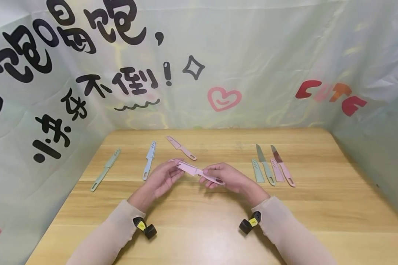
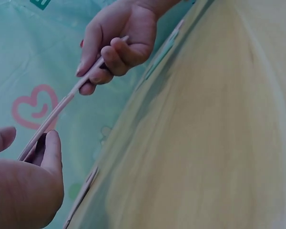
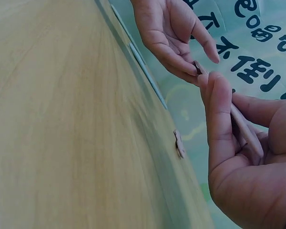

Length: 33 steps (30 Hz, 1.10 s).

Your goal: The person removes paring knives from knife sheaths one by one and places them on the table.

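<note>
A pink knife in a pink sheath [image 1: 187, 168] is held above the table between both hands. My right hand [image 1: 230, 178] grips its handle [image 1: 213, 179] between thumb and curled fingers. At the sheathed end is my left hand [image 1: 164, 178], its fingers touching the sheath from beneath. In the right wrist view, the left thumb stands apart from the left fingers [image 3: 178, 67]. Behind the hands lies another pink sheathed knife [image 1: 181, 148]. Left of them are a blue sheathed knife [image 1: 149, 161] and a green sheathed one [image 1: 105, 170].
On the right of the wooden table [image 1: 199, 228] lie a bare green knife [image 1: 266, 165] beside its green sheath [image 1: 258, 171] and a bare pink knife [image 1: 283, 166] beside a pink sheath [image 1: 277, 170]. A printed cloth [image 1: 268, 55] surrounds the table at the back and sides.
</note>
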### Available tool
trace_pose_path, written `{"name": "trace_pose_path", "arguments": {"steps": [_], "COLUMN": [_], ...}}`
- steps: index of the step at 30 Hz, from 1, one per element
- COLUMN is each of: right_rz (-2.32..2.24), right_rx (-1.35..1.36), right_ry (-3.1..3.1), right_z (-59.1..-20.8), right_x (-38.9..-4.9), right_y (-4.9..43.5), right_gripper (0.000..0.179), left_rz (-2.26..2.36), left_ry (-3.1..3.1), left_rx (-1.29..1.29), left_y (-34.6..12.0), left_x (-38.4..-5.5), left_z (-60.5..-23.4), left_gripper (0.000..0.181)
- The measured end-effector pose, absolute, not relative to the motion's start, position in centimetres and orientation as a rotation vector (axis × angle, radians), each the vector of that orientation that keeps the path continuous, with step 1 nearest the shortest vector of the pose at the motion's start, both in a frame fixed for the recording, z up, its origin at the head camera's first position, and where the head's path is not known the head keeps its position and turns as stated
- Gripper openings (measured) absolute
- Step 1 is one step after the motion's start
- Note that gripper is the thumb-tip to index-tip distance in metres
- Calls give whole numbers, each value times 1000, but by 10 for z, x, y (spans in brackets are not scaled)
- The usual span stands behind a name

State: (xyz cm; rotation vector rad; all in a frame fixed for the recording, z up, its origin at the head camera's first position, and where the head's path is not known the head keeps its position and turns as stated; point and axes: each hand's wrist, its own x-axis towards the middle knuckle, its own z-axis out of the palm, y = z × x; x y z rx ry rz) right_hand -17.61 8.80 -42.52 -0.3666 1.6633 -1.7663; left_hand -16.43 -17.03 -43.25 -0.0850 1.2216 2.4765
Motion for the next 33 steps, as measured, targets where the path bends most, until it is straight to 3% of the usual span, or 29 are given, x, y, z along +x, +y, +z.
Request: {"name": "trace_pose_path", "arguments": {"steps": [33], "right_rz": [-1726], "right_rx": [-388], "right_ry": [1517], "right_z": [-446], "right_x": [-183], "right_y": [88], "right_gripper": [37], "left_rz": [2469], "left_ry": [1127], "left_rx": [-200], "left_y": [-147], "left_x": [-150], "left_z": [-450], "left_gripper": [39]}}
